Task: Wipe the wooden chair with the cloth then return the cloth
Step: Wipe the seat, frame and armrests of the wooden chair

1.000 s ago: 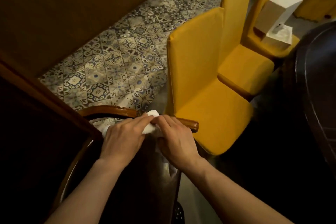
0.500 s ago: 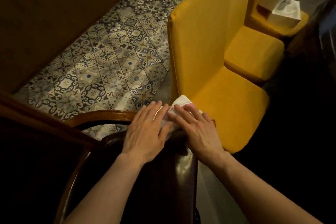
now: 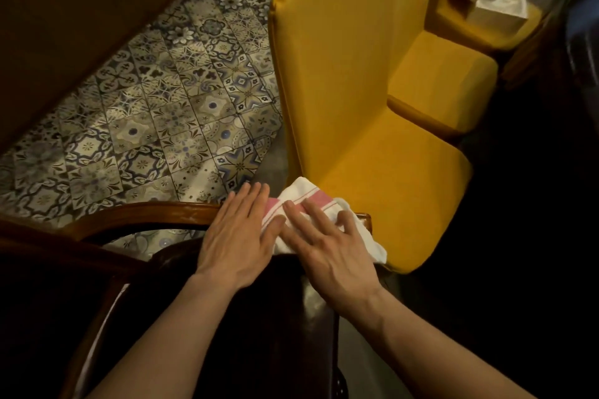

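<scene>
A dark wooden chair with a curved top rail (image 3: 146,215) and a glossy dark seat stands right below me. A white cloth with red stripes (image 3: 311,201) lies over the right end of that rail. My left hand (image 3: 238,236) is laid flat on the cloth's left part, fingers stretched out together. My right hand (image 3: 327,249) presses flat on the middle of the cloth, fingers spread. The cloth's lower right corner hangs past the rail end. Neither hand curls around the cloth; both rest on top of it.
A yellow upholstered chair (image 3: 356,107) stands directly right of the wooden chair, with a second yellow chair (image 3: 447,81) behind it. A white box (image 3: 500,5) sits on a further yellow seat. Patterned floor tiles (image 3: 162,113) lie to the left, and a dark table edge is at far right.
Both hands have slid the cloth rightward along the rail to its end and flattened out. The cloth has spread open, showing its red stripes. The view has tilted closer.
</scene>
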`<state>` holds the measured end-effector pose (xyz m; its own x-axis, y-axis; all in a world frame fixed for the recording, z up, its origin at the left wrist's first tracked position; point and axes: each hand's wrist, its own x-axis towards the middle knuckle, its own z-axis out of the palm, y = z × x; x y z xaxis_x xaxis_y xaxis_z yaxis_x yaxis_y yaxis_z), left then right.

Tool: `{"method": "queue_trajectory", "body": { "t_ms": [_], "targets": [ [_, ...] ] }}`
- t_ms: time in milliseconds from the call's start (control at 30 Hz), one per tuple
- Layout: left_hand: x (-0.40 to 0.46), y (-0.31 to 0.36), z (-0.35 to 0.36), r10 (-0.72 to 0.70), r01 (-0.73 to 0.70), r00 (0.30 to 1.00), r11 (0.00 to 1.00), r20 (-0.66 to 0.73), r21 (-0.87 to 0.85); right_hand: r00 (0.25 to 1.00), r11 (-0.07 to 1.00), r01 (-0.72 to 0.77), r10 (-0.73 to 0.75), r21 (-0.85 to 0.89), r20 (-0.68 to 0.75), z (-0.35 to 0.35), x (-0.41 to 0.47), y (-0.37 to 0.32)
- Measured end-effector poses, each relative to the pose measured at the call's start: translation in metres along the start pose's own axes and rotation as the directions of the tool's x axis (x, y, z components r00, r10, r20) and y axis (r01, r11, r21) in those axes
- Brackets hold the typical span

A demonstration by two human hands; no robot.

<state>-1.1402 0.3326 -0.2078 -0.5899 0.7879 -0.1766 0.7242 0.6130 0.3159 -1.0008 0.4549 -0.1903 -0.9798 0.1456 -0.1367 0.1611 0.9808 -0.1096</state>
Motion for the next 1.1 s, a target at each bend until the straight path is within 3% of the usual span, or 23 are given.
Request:
{"method": "queue_trajectory", "body": {
  "t_ms": [867,1100],
  "targets": [
    [-0.001,0.008,0.005,-0.030,0.029,0.999,0.999,0.029,0.033,0.956,0.953,-0.291,0.294,-0.084,0.020,-0.003,-0.048,0.036],
    [-0.001,0.004,0.009,-0.022,0.022,0.999,1.000,0.024,0.002,0.951,0.951,-0.309,0.308,-0.011,-0.016,-0.006,-0.039,0.022]
  ]
}}
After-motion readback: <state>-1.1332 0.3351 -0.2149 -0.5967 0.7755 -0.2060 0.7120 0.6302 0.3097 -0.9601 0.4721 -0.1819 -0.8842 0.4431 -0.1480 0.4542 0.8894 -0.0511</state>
